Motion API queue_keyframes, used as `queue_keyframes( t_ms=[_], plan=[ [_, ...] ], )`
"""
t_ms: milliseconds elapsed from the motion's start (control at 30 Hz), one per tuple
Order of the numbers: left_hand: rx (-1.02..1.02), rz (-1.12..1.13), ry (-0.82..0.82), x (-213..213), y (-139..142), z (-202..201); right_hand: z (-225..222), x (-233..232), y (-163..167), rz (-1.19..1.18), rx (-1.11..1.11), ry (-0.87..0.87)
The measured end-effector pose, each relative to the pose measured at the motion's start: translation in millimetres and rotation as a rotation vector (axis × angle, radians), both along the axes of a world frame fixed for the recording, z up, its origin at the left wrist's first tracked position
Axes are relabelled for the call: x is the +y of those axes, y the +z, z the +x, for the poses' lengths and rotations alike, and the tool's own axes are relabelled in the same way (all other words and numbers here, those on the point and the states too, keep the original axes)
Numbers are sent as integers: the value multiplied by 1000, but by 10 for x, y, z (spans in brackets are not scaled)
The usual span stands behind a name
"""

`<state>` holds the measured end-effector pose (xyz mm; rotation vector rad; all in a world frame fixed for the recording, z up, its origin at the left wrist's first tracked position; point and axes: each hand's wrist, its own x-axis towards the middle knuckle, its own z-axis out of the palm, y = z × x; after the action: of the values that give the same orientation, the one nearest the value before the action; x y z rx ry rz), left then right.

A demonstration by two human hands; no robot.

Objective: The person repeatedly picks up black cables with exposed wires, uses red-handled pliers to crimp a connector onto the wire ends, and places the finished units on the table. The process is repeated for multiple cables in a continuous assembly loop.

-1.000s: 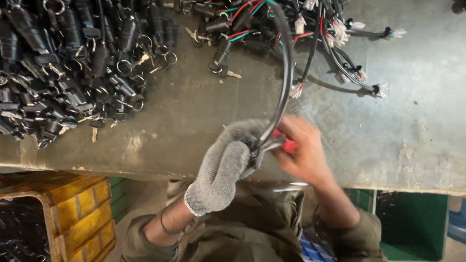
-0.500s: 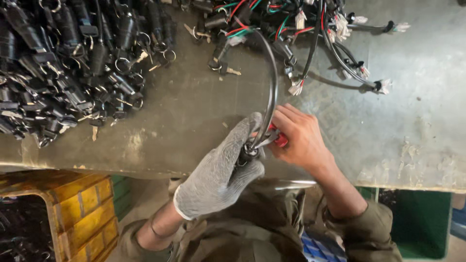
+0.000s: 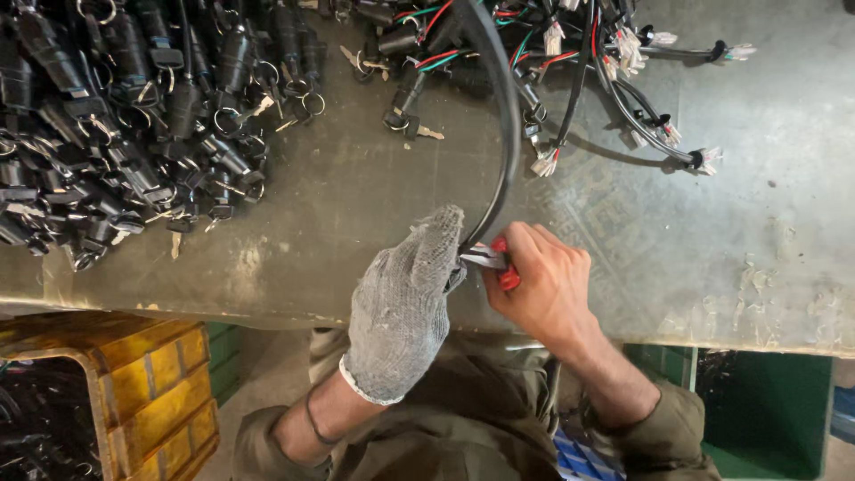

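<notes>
Two hands meet on a black cable at the bench edge

Gloved in grey knit, the left hand [image 3: 405, 303] pinches the lower end of the black cable [image 3: 504, 134], which arcs up to the wire bundles [image 3: 606, 53] at the top. The bare right hand [image 3: 539, 285] is curled shut around red-handled pliers [image 3: 495, 259], whose metal tips touch the cable end. A heap of black keyed switches [image 3: 125, 125] lies left on the metal table [image 3: 757, 223]

Grey knit glove [image 3: 405, 303], red-handled cutters [image 3: 499, 260], black cable [image 3: 503, 116], yellow crate [image 3: 151, 379]
</notes>
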<state>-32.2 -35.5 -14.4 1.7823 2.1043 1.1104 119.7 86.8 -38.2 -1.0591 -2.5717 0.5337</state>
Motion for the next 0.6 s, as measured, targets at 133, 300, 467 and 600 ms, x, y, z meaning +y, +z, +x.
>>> queue_keyframes(
  t_ms=[133,300,467,600],
  plan=[
    [117,24,2,37,-39,-21,19,-56,-14,-37,100,37],
    [1,-2,-77,37,47,-63,-38,-126,-36,-196,181,62],
    [-532,96,-316,-5,220,-201,-95,58,-191,-5,320,182],
    [-954,-297,-467,-15,260,-306,-55,245,-312,-311,460,441]
  ],
)
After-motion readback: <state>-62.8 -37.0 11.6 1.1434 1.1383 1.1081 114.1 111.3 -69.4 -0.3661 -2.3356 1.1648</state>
